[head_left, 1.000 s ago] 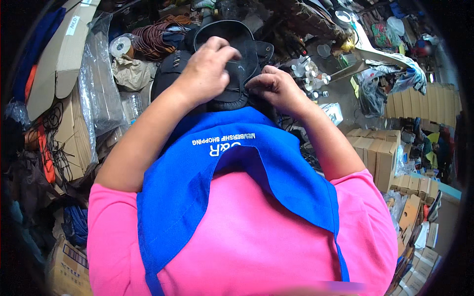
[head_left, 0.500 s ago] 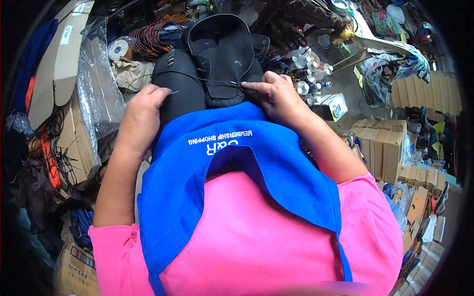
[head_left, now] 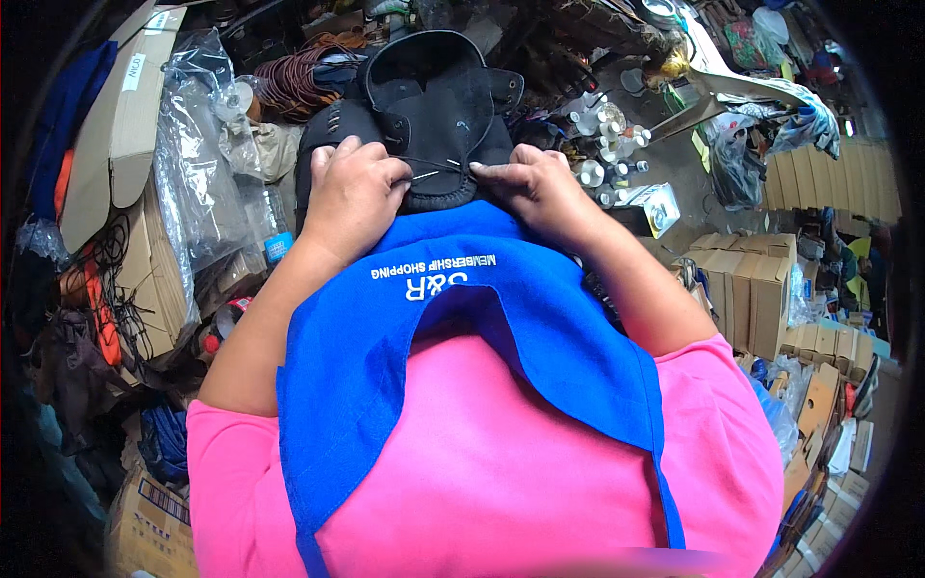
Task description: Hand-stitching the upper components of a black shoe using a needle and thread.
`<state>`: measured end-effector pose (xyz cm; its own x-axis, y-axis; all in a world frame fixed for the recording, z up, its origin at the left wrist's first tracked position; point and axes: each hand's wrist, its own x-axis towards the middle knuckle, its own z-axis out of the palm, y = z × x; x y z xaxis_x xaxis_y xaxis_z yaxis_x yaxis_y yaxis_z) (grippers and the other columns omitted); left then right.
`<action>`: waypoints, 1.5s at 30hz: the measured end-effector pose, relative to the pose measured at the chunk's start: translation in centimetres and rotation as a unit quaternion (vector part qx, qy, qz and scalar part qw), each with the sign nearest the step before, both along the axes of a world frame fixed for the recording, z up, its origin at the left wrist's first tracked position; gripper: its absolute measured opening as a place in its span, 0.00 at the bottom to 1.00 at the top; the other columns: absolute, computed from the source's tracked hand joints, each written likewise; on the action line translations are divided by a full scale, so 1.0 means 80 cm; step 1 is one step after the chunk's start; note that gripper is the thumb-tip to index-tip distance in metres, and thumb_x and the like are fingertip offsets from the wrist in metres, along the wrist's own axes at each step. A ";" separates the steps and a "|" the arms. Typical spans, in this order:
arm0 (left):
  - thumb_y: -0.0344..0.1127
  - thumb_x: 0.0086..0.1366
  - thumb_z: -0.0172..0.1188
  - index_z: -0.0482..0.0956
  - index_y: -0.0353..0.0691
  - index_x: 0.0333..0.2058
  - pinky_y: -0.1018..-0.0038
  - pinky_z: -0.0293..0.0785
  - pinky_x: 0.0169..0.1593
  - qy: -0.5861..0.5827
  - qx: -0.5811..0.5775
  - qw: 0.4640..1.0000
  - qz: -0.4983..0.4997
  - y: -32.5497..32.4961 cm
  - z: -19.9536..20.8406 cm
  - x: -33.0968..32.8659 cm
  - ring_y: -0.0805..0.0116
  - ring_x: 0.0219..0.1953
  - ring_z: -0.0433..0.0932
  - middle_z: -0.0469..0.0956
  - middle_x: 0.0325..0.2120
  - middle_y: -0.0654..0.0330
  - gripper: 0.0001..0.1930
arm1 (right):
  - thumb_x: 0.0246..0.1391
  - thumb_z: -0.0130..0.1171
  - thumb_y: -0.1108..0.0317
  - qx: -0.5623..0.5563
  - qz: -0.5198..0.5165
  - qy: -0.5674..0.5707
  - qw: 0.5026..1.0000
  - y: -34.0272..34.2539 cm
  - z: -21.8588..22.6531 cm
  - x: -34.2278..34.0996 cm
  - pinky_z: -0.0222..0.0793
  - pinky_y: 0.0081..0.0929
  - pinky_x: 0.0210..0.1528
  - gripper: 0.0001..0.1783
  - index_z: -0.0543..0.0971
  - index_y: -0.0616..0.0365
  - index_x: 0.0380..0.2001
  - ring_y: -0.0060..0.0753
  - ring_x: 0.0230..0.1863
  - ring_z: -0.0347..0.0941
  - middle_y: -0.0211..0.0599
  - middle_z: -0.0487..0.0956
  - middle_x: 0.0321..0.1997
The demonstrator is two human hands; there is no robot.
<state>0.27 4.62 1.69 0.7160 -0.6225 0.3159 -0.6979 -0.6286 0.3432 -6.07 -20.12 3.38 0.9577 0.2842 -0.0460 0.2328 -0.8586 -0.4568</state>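
A black shoe [head_left: 424, 118] lies across my lap, its round collar facing away and stitches along its near rim. My left hand [head_left: 352, 197] has come over the near left part of the shoe, thumb and fingers pinching a thin needle [head_left: 425, 175] that points right. A dark thread [head_left: 424, 159] runs across the shoe opening. My right hand [head_left: 540, 193] grips the shoe's right edge, index finger and thumb pressed at the stitched seam. A second bright pointed tip shows beside that fingertip; whether the right fingers hold it is hard to tell.
A blue apron [head_left: 347, 385] covers my lap. Clear plastic sheeting [head_left: 198, 144], cardboard [head_left: 120, 125] and a coil of brown cord [head_left: 299, 82] lie left. Several white-capped bottles [head_left: 607, 130] stand to the right, beyond stacked cardboard pieces [head_left: 742, 289].
My left hand has moved right and inward with the needle, from the shoe's left side to close by my right hand. The thread is less stretched out. My right hand stays in place.
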 end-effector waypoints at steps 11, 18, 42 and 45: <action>0.31 0.51 0.64 0.85 0.53 0.33 0.69 0.60 0.43 0.111 -0.106 0.988 -0.033 -0.018 -0.016 0.014 0.66 0.36 0.71 0.71 0.27 0.66 0.10 | 0.46 0.52 0.80 0.175 0.052 0.169 0.969 -0.036 0.000 0.057 0.64 0.22 0.47 0.22 0.82 0.49 0.43 0.27 0.39 0.66 0.30 0.72 0.33; 0.31 0.52 0.63 0.85 0.57 0.31 0.67 0.59 0.43 0.117 -0.090 0.989 -0.020 -0.018 -0.018 0.015 0.67 0.36 0.70 0.69 0.26 0.67 0.10 | 0.42 0.50 0.81 0.170 0.061 0.189 0.965 -0.032 0.010 0.064 0.62 0.24 0.48 0.22 0.83 0.50 0.40 0.29 0.39 0.66 0.31 0.72 0.31; 0.37 0.52 0.64 0.85 0.54 0.29 0.65 0.55 0.47 0.182 -0.052 0.982 -0.020 -0.031 -0.018 0.023 0.67 0.38 0.72 0.73 0.24 0.66 0.05 | 0.50 0.61 0.73 0.282 0.026 0.274 0.919 -0.042 -0.012 0.063 0.66 0.22 0.48 0.16 0.81 0.55 0.45 0.23 0.42 0.71 0.31 0.77 0.37; 0.37 0.52 0.64 0.84 0.53 0.29 0.65 0.56 0.47 0.197 -0.066 0.976 -0.068 -0.040 -0.019 0.043 0.67 0.39 0.72 0.74 0.25 0.67 0.04 | 0.48 0.62 0.75 0.284 0.028 0.304 0.909 -0.039 -0.012 0.070 0.67 0.21 0.50 0.17 0.81 0.57 0.44 0.21 0.42 0.74 0.33 0.81 0.40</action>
